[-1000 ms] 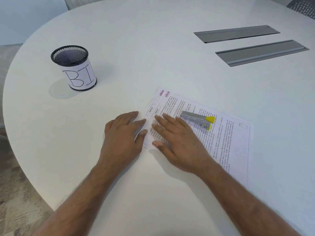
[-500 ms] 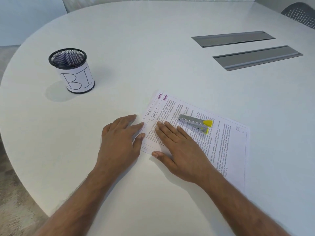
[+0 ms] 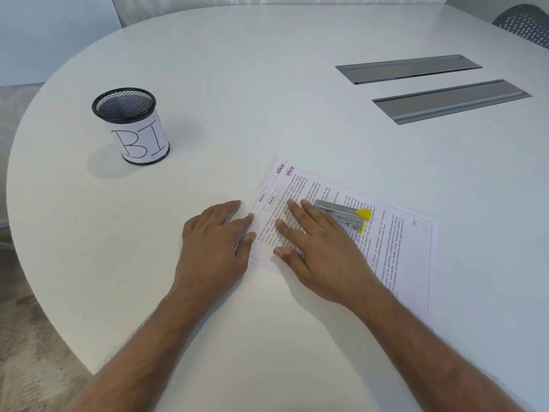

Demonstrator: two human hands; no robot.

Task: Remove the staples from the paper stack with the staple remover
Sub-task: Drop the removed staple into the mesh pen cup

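A stack of printed paper (image 3: 395, 251) lies at an angle on the round white table (image 3: 267, 99), its sheets slightly offset at the top left corner. On the paper lies a silver staple remover with a yellow end (image 3: 344, 215). My right hand (image 3: 320, 251) rests flat on the paper with straight fingers, its outer fingers beside the silver tool. My left hand (image 3: 214, 248) lies flat on the table, its fingertips and thumb touching the paper's left edge. No staple is visible.
A black mesh pen cup labelled "BI" (image 3: 132, 126) stands at the left of the table. Two grey metal cable hatches (image 3: 410, 68) (image 3: 451, 101) are set in the tabletop at the far right. A grey chair back (image 3: 525, 23) shows at the top right.
The camera view has shifted slightly. Both hands stay flat in about the same place on the paper and its edge; the tool has not moved.
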